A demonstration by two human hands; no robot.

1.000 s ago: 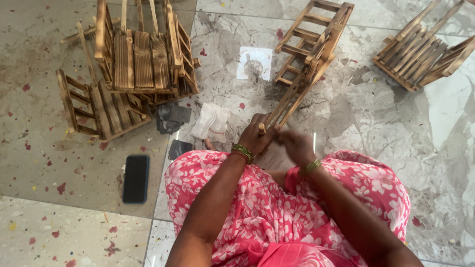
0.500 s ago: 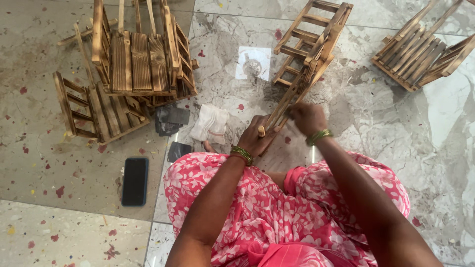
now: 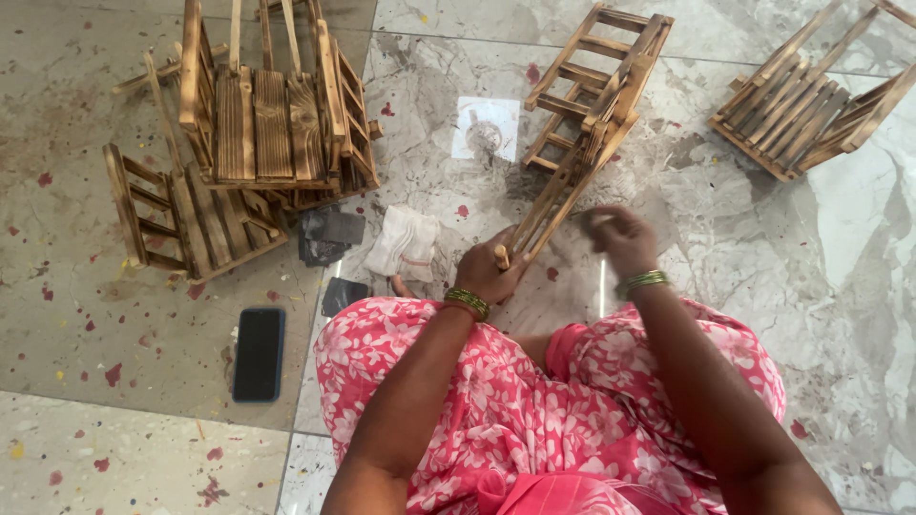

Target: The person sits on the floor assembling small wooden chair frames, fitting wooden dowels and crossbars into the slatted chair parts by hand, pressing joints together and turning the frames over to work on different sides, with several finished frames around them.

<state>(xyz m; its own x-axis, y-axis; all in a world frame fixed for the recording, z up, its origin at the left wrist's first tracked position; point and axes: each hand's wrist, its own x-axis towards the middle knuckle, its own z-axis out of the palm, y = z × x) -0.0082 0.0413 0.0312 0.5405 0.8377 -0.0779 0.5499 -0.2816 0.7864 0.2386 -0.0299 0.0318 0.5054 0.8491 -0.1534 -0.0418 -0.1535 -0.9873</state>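
on the marble floor | slatted wooden frame (image 3: pixel 582 114) tilted, charred-brown | left hand (image 3: pixel 489 272) gripping its lower end

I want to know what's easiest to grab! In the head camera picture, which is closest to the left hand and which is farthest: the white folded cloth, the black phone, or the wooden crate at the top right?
From the left hand:
1. White folded cloth, just to its left.
2. Black phone, farther left and lower.
3. Wooden crate, far at the top right.

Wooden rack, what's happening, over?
Left hand gripping wooden rack at its lower end. Right hand closed beside it, contents hidden. White cloth nearby, not blocking.
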